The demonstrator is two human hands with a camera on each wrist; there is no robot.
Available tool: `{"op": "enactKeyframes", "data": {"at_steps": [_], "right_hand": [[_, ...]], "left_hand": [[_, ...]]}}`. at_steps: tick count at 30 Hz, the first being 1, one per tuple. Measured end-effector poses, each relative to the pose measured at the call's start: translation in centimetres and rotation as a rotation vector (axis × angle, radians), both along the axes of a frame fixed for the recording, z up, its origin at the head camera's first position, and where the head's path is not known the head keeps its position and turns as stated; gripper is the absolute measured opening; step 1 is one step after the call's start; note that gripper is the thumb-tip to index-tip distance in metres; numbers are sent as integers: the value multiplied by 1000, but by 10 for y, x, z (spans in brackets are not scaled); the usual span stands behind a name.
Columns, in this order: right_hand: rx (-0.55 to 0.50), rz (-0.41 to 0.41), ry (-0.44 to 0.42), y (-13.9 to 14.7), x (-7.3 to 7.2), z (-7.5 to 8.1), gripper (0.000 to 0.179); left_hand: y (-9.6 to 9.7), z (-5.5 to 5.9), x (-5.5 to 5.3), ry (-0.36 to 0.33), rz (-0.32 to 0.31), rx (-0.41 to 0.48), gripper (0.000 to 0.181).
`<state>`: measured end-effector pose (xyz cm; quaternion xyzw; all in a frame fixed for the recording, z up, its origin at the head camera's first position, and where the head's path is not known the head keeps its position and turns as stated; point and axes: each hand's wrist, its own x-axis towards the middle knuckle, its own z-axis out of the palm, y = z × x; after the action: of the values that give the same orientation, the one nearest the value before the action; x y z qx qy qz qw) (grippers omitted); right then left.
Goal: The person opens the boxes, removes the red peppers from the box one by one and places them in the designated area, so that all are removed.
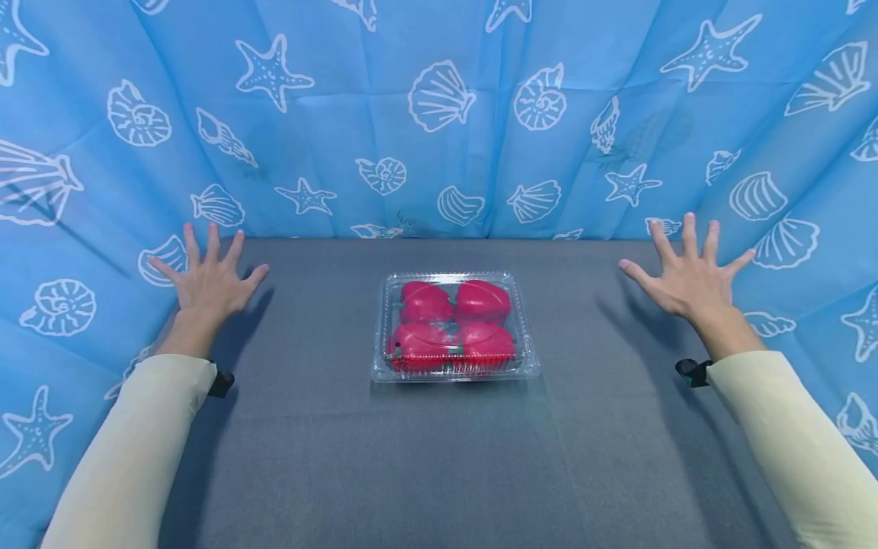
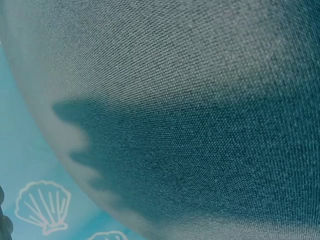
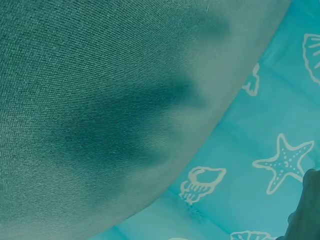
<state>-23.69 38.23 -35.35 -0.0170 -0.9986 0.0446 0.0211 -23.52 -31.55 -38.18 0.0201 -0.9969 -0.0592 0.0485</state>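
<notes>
A clear plastic clamshell box (image 1: 456, 375) sits on the grey table, about midway between the hands. Through its closed lid several glossy red bell peppers (image 1: 483, 302) with green stems show, set in two rows. To the left of the box, my left hand (image 1: 209, 284) has its fingers spread and holds nothing. My right hand (image 1: 694, 284) is likewise spread and bare, to the right of the box. Both hands are well apart from it. Each wrist view catches only a sliver of hand at its edge, plus hand shadows on the cloth.
Grey cloth covers the table (image 1: 411, 465). A blue curtain (image 1: 343, 145) with white shells and starfish rises along the back edge and both sides, close to the hands. Dark wrist cameras (image 1: 221, 381) hang below the pale sleeves (image 1: 130, 450).
</notes>
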Motion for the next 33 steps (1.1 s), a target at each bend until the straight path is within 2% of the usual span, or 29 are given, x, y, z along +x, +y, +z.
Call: {"op": "enactKeyframes", "data": {"at_steps": [9, 18, 27, 33], "right_hand": [[-24, 27, 15, -11, 3, 4, 93], [-39, 91, 53, -39, 8, 11, 90], [-48, 152, 91, -67, 15, 17, 89], [-58, 211, 112, -83, 20, 22, 87]], "left_hand": [[5, 2, 1, -1, -6, 7, 81], [16, 5, 1, -16, -55, -5, 82], [37, 10, 5, 10, -111, 59, 84], [52, 5, 12, -31, -129, 106, 90]]}}
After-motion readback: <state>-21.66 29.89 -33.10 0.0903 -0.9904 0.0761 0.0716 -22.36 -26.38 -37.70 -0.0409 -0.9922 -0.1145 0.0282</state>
